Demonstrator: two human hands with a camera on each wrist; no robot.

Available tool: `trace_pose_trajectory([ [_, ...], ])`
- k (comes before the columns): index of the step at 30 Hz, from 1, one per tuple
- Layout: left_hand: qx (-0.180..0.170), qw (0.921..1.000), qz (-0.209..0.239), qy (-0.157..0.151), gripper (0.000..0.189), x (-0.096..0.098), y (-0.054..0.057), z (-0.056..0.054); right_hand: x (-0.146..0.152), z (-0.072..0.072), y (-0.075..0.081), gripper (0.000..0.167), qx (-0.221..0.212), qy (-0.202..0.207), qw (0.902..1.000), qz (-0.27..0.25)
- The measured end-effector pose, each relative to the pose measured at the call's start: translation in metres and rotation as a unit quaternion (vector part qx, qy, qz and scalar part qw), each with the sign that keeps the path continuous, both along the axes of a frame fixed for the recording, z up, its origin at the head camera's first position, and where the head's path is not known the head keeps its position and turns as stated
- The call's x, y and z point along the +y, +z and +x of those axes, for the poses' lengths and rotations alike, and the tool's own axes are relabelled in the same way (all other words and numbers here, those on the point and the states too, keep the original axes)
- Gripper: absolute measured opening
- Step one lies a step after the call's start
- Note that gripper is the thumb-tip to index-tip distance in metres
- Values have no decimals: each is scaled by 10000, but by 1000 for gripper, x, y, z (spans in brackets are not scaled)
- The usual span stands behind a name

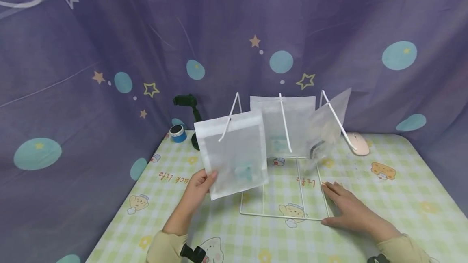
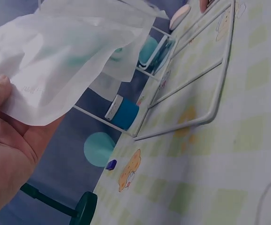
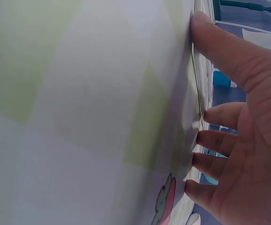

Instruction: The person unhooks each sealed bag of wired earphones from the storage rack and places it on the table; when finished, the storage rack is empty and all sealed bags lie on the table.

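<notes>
A white wire rack (image 1: 278, 216) stands on the table, with three upright prongs carrying white translucent pouches. My left hand (image 1: 199, 186) pinches the lower left corner of the nearest pouch (image 1: 234, 145), which hangs from the left prong and shows something teal inside. Behind it, a second pouch (image 1: 300, 121) hangs on the middle prong. The third pouch (image 1: 319, 129) hangs turned at an angle on the right prong, a dark curved item visible in it. Beside the base's front right corner, my right hand (image 1: 347, 210) rests with fingers spread, touching the wire and tabletop.
A pink computer mouse (image 1: 358, 144) lies behind the rack on the right. At the back left are a blue round jar (image 1: 178, 134) and a dark green stand (image 1: 196, 115). A checked cloth (image 1: 402, 190) covers the table, and a purple curtain (image 1: 219, 19) hangs behind.
</notes>
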State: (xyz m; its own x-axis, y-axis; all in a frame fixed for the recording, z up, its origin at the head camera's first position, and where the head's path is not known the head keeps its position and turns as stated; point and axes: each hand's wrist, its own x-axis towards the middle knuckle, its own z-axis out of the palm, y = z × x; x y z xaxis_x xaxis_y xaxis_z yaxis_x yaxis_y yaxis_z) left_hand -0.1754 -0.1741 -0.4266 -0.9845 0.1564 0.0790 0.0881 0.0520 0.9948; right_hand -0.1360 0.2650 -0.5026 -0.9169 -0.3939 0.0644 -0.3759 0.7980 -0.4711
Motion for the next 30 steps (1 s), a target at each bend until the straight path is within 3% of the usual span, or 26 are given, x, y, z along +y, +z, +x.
trace_pose_trajectory([
  [5,335,9994,-2,-103,31,-7,0,19,0,-1,2,103,19,18,10000,4],
  [9,457,9987,-222,9,29,-13,2,33,-1,-1,3,103,61,58,10000,42],
  [16,972,9946,-364,13,23,-23,8,50,1,-2,4,103,66,69,9999,76],
  [21,1225,9922,-215,-65,18,-30,15,62,0,-2,5,103,37,66,9999,89],
  [30,1859,9805,391,-508,37,-45,28,74,-1,0,5,104,-95,65,9999,52],
])
